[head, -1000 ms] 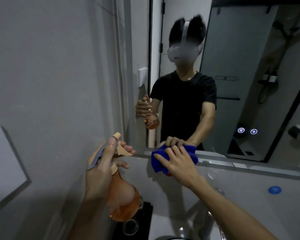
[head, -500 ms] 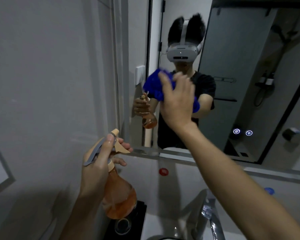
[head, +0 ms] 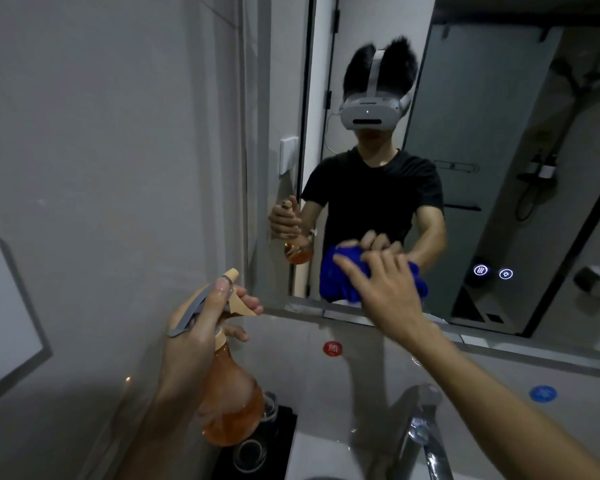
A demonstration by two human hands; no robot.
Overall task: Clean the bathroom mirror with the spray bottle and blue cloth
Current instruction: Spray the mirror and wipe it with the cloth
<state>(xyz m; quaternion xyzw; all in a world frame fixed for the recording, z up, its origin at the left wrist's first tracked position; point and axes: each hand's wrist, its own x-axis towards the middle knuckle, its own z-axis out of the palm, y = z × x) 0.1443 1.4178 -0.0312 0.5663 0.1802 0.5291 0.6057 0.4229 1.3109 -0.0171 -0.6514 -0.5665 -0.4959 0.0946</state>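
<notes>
The bathroom mirror (head: 499,168) fills the upper right of the view and reflects a person in a black shirt. My right hand (head: 388,296) presses the blue cloth (head: 336,278) flat against the glass near the mirror's lower edge, fingers spread over it. My left hand (head: 194,327) grips the neck of an orange spray bottle (head: 229,403) with a tan nozzle and grey trigger, held upright at the lower left, apart from the mirror. The bottle's nozzle points toward the mirror.
A grey tiled wall (head: 118,168) stands close on the left. Below are a chrome faucet (head: 420,431), a black tray with a glass (head: 257,452), a red sticker (head: 332,348) and a blue sticker (head: 543,393). Two lit touch buttons (head: 492,271) glow on the mirror.
My right hand swept the blue cloth up the mirror and back down to its lower edge. My left hand has kept the spray bottle nearly still.
</notes>
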